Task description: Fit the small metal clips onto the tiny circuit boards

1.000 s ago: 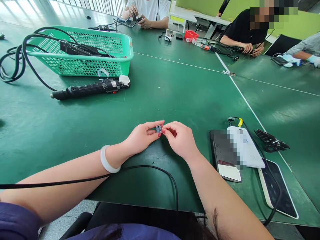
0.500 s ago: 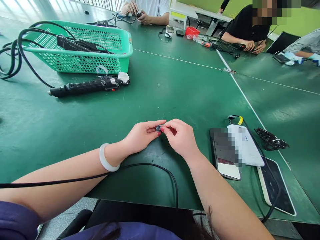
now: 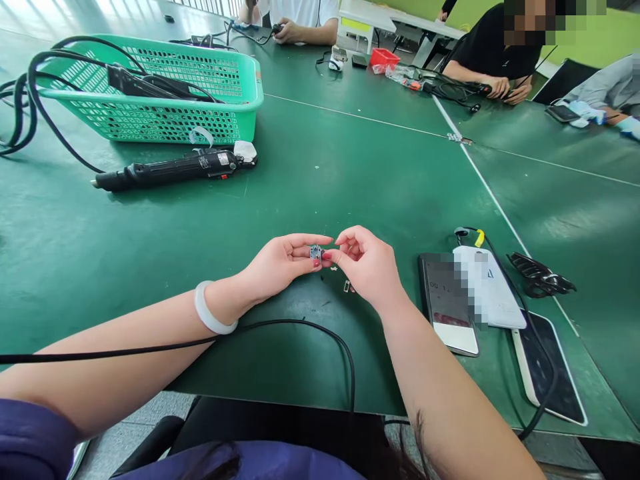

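A small grey-and-black block-like part [image 3: 315, 253], too small to identify further, is pinched between the thumb and fingers of my left hand [image 3: 273, 270]. The thumb of my right hand [image 3: 367, 267] presses against the part's right side. That hand's index finger is lifted and bent, and its other fingers curl inward, partly hidden. Below the fingertips, a tiny pale piece [image 3: 334, 269] and a small rectangular metal frame [image 3: 347, 286] lie on the green table [image 3: 285, 200].
A black electric screwdriver [image 3: 175, 170] lies before a green basket [image 3: 165, 120] of cables and a black device. To the right are a phone [image 3: 447, 300], a white power bank [image 3: 493, 287] and another device [image 3: 555, 373]. A black cable [image 3: 280, 321] crosses my left forearm. Co-workers sit opposite.
My right index finger has lifted away from its thumb, and the hands show more of the part. The pale piece and the metal frame now show on the table. The view has shifted slightly.
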The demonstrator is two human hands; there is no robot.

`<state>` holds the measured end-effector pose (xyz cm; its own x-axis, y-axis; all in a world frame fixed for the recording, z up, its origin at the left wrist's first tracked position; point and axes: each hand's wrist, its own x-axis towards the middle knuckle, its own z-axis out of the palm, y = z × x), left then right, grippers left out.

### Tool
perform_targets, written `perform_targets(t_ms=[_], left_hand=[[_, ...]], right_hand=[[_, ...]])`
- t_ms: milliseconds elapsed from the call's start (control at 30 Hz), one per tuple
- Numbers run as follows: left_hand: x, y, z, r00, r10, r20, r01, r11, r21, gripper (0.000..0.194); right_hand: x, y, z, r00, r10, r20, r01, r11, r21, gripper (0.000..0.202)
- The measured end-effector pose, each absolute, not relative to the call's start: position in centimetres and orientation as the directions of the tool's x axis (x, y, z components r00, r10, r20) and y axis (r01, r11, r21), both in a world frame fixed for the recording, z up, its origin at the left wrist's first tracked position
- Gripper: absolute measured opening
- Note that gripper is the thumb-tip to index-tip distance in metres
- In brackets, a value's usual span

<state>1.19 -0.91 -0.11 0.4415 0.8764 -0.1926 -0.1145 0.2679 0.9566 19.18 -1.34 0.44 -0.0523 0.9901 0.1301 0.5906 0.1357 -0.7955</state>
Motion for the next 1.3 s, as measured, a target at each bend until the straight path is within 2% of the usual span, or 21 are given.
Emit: perform_targets(t_ms=[67, 167, 267, 433, 533, 667, 833, 933, 1300], left_hand=[[1.1, -0.7, -0.3, 0.406, 0.893, -0.195, -0.171, 0.283, 0.944, 0.037], [1.1, -0.5, -0.4, 0.359, 0.905, -0.229, -0.251, 0.33, 0.91, 0.032], [1.2, -0.4, -0.2, 0.333, 0.897, -0.29, -0.298, 0.392, 0.87, 0.026], [1.5, -0.3, -0.3, 0.324, 0.893, -0.312, -0.268, 0.403, 0.875, 0.02], [1.4, -0.3, -0.6, 0.351, 0.888, -0.296, -0.242, 0.392, 0.887, 0.018], [1.2, -0.3, -0.7, 0.413, 0.873, -0.259, -0.172, 0.354, 0.919, 0.013], [1.2, -0.3, -0.7, 0.452, 0.861, -0.231, -0.128, 0.319, 0.939, 0.017], [1.2, -0.3, -0.9, 0.472, 0.857, -0.208, -0.139, 0.305, 0.942, 0.018], [1.1, -0.2, -0.9, 0.468, 0.862, -0.197, -0.136, 0.29, 0.947, 0.024]], right_hand=[[20.3, -1.1, 0.8, -0.107, 0.994, 0.028, 0.635, 0.09, -0.767, 0.015], [21.6, -1.0, 1.2, -0.191, 0.975, -0.117, 0.758, 0.071, -0.648, 0.01], [21.8, -1.1, 1.0, -0.228, 0.964, -0.134, 0.805, 0.11, -0.583, 0.013], [20.5, -1.0, 0.1, -0.287, 0.951, -0.114, 0.814, 0.18, -0.553, 0.008], [20.1, -1.1, 0.2, -0.291, 0.957, 0.013, 0.773, 0.242, -0.587, 0.014], [19.5, -1.6, 0.8, -0.179, 0.965, 0.192, 0.603, 0.262, -0.753, 0.011], [18.3, -2.2, 0.6, -0.14, 0.971, 0.193, 0.438, 0.235, -0.868, 0.012], [18.0, -2.3, 0.4, -0.124, 0.973, 0.193, 0.412, 0.228, -0.882, 0.011], [17.5, -2.4, 0.4, -0.063, 0.956, 0.287, 0.483, 0.281, -0.829, 0.01]])
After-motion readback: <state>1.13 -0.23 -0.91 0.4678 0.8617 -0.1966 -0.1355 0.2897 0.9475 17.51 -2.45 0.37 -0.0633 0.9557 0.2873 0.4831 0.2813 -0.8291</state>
